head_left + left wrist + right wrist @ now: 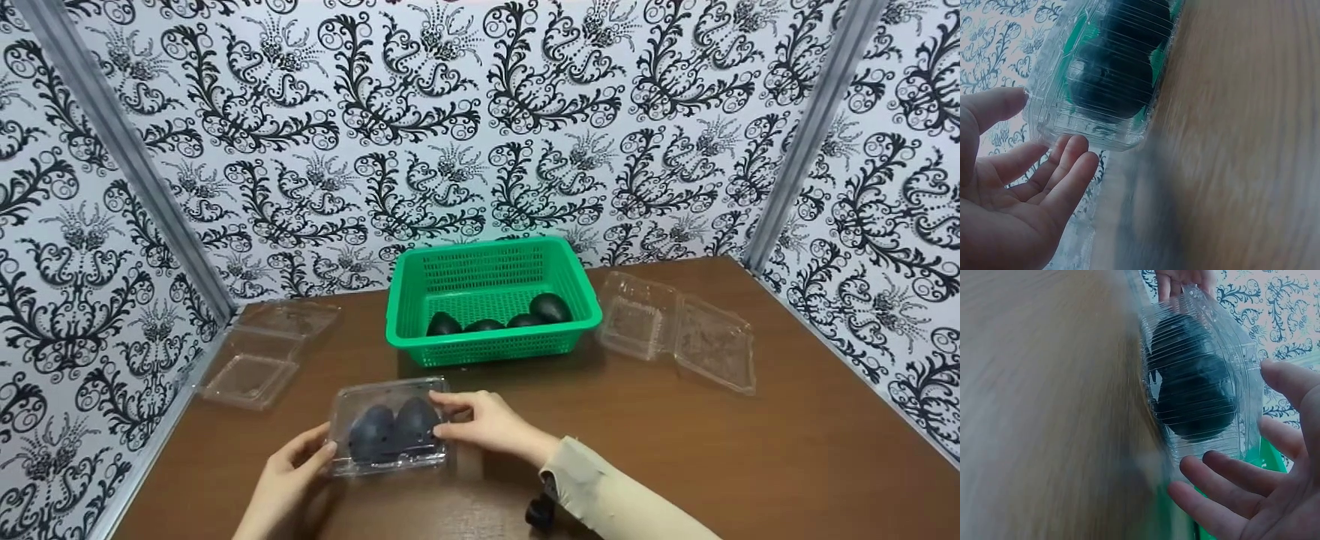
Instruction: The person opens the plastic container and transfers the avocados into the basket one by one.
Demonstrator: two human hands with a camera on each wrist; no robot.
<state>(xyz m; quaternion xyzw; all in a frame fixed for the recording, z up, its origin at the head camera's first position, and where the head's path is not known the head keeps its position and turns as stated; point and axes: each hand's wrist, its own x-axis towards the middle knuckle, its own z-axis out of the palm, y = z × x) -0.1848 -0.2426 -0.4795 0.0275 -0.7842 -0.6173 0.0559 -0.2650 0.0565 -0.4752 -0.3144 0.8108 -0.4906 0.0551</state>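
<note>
A closed clear plastic clamshell container (405, 459) is at the front of the table, left of centre, with two dark avocados (373, 431) inside. My left hand (289, 469) holds its left end; in the left wrist view the thumb (1008, 104) lies at the rim and the fingertips are against the end wall. My right hand (484, 424) holds the opposite end, with thumb and forefinger apart on the plastic. From the right wrist, the ribbed side of the container (1190, 444) shows the avocados (1196, 399) behind it, other fingers spread beside the end.
Behind the container stands a green basket (487, 349) with several dark avocados (550, 307). An opened clamshell (251, 379) lies at the left, another opened clamshell (712, 345) at the right. Patterned walls (480, 150) enclose the brown table (750, 465) at the back and sides.
</note>
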